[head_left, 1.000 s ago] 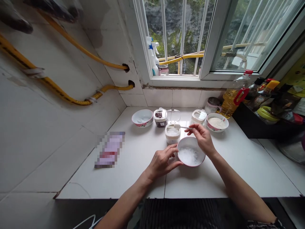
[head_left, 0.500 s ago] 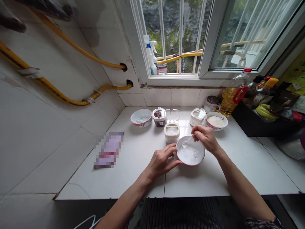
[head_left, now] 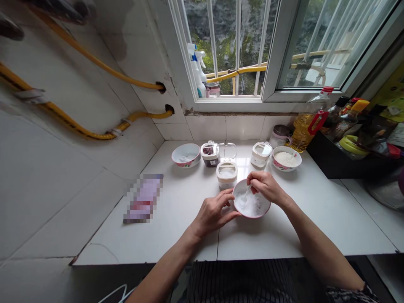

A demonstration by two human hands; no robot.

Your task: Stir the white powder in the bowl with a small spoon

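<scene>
A white bowl with a pink rim (head_left: 260, 210) holds a white, powdery or grainy substance. My left hand (head_left: 216, 212) grips the bowl's left side, with the thumb low and the fingers near the rim. Over the bowl, my right hand (head_left: 264, 185) is closed around a small white spoon (head_left: 247, 192), whose tip sits in the white contents. Just behind the bowl stands a square jar of white contents (head_left: 227, 174), its lid flipped up. Past that jar is another with dark red contents (head_left: 210, 154).
A floral bowl (head_left: 186, 155) stands at the back left. A lidded jar (head_left: 261, 154) and a bowl of pale grains (head_left: 286, 159) are at the back right, near an oil bottle (head_left: 311, 120) and a black box of bottles (head_left: 331, 162). A pixelated purple item (head_left: 145, 198) lies left.
My right hand has moved down and left over the bowl, taking the spoon lower into the white contents. My left hand keeps its grip on the bowl.
</scene>
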